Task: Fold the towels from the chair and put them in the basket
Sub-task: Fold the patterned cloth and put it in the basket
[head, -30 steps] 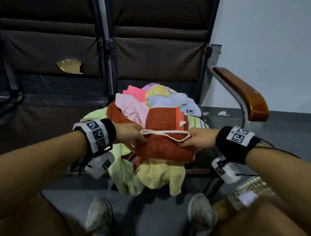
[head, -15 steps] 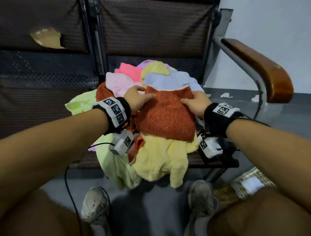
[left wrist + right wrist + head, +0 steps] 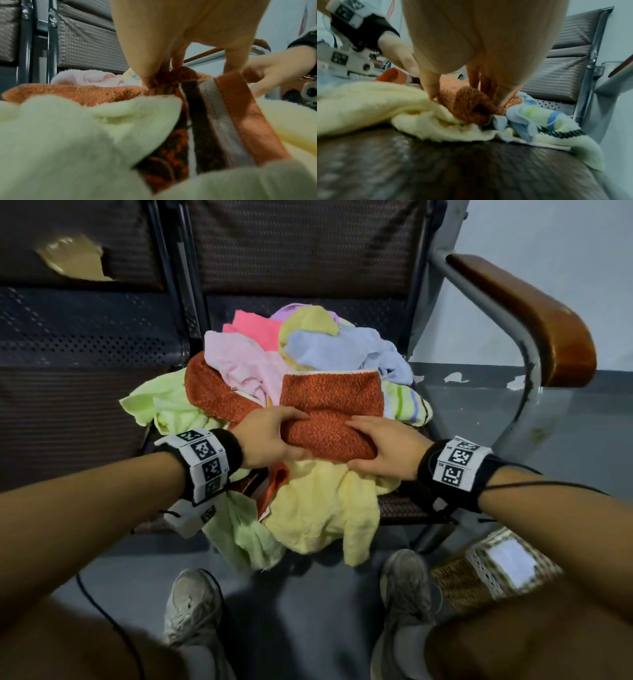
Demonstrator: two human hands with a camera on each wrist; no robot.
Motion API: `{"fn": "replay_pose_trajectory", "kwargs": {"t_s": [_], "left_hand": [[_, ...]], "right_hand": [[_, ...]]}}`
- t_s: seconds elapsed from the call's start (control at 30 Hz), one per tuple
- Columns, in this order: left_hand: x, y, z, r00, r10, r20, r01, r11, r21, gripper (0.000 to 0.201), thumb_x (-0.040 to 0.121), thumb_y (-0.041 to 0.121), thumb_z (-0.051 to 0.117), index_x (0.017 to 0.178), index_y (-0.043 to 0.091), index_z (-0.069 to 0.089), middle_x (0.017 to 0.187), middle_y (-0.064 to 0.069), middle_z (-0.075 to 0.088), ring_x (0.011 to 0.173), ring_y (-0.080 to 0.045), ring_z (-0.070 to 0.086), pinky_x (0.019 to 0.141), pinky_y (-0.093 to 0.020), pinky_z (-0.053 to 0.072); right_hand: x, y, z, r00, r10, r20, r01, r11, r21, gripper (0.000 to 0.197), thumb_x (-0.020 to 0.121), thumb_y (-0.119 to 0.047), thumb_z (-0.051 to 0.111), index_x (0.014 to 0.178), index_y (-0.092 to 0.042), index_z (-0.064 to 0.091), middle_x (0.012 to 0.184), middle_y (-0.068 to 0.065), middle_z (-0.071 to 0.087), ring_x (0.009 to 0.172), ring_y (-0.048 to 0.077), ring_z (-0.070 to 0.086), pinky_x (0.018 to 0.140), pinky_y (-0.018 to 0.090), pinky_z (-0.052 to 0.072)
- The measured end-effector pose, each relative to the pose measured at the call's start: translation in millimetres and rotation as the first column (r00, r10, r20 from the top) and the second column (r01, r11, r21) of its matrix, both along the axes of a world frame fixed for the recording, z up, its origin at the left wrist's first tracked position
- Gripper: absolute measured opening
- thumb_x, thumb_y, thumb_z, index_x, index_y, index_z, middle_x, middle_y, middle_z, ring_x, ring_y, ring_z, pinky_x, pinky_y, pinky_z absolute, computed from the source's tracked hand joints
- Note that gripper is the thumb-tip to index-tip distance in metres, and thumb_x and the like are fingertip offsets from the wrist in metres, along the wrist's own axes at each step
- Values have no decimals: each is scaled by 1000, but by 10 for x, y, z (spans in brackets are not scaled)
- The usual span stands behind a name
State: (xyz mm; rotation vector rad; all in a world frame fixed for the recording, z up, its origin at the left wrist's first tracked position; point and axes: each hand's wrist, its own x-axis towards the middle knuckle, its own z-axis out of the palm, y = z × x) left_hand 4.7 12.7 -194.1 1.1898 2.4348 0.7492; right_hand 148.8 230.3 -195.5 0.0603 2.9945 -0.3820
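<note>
At the far left of the head view, the neighbouring seat back (image 3: 78,241) shows a torn patch in its upper left. Next to it, in the centre, stands the chair (image 3: 308,251), its seat heaped with towels. A pale green towel (image 3: 154,402) spills off the left side of the heap and hangs over the front edge. Behind it lie a light pink towel (image 3: 239,361), a bright pink one (image 3: 255,328) and, further right, a light blue towel (image 3: 339,347).

The left hand (image 3: 267,438) sits just left of centre, its fingers and thumb curled round the left end of the orange towel (image 3: 330,405). That towel lies on top of the heap in the middle of the frame, its near part rolled or folded over, its far edge flat with a pale trim. In the left wrist view the fingers (image 3: 154,75) dig into the orange cloth.

Under the orange towel a yellow towel (image 3: 318,508) hangs down over the front of the seat.

The right hand (image 3: 383,446) grips the right end of the same towel, thumb below and fingers on top; the right wrist view shows the orange fold (image 3: 467,105) pinched between them. A striped towel (image 3: 407,402) peeks out to the right.

Further right is the wooden armrest (image 3: 534,316). At lower right, on the floor beside a shoe (image 3: 407,580), stands the woven basket (image 3: 459,580).
</note>
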Motion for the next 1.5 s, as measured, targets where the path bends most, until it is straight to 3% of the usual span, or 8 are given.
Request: {"fn": "replay_pose_trajectory", "kwargs": {"t_s": [0.3, 0.5, 0.73, 0.87, 1.0, 1.1, 1.37, 1.5], "left_hand": [[-115, 5, 66, 990, 142, 25, -144, 985, 99, 17, 84, 22, 68, 100, 16, 67, 88, -5, 70, 84, -25, 64, 74, -32, 48], [-220, 112, 97, 932, 299, 204, -338, 920, 196, 26, 89, 46, 64, 83, 21, 65, 80, 3, 64, 74, -17, 60, 66, -28, 46], [-116, 162, 60, 896, 440, 67, -396, 856, -332, 116, 66, 99, 15, 97, 3, 73, 96, -18, 74, 82, -32, 69, 69, -32, 47], [-8, 262, 101, 854, 428, 298, -382, 902, -200, 85, 64, 90, 52, 69, 8, 73, 58, -5, 71, 49, -18, 67, 55, -27, 54], [56, 396, 229, 767, 353, 535, -507, 845, 169, 46, 73, 44, 82, 99, 8, 71, 90, -13, 76, 86, -31, 74, 85, -44, 59], [170, 486, 477, 760, 213, 614, -482, 819, 313, 31, 75, 20, 80, 102, 9, 70, 100, -14, 74, 90, -31, 72, 89, -46, 58], [589, 527, 931, 706, -58, 706, -341, 846, 411, 32, 86, 47, 70, 102, 19, 73, 96, 6, 77, 83, -8, 73, 70, -22, 57], [1005, 686, 801, 688, -123, 715, -126, 950, 284, 48, 81, 24, 78, 125, 13, 60, 118, -5, 71, 105, -18, 70, 89, -33, 57]], "right_hand": [[-43, 19, 155, 981, -154, -120, 136, 980, -142, 22, 95, -29, 54, 113, -20, 63, 95, 5, 69, 87, 26, 63, 78, 36, 51], [-85, 85, 227, 943, -324, 75, 303, 745, -594, 25, 98, -30, 57, 74, -22, 60, 54, -13, 61, 48, -2, 58, 49, 12, 41], [-147, 103, 63, 931, -357, 76, 363, 889, -278, 29, 100, -45, 49, 92, -22, 65, 93, 2, 66, 91, 22, 60, 78, 30, 43], [-174, 63, 84, 922, -373, 108, 388, 895, -218, 32, 100, -42, 50, 92, -15, 68, 90, 4, 67, 89, 23, 62, 73, 29, 42], [-178, 52, 225, 915, -378, 139, 402, 877, -263, 26, 95, -33, 55, 108, -17, 71, 99, 5, 72, 92, 22, 67, 81, 33, 53], [-168, 20, 478, 929, -367, 47, 323, 743, -585, 59, 86, -31, 67, 142, -24, 49, 119, -3, 67, 106, 14, 66, 92, 30, 53], [164, -70, 918, 845, -534, -1, 235, 373, -898, 45, 81, -26, 80, 119, -6, 67, 109, 7, 75, 101, 21, 73, 95, 38, 55], [657, 155, 1073, 826, -557, 87, 266, 250, -931, 37, 90, -23, 70, 122, -5, 64, 109, 8, 75, 98, 22, 73, 82, 33, 59]]}}
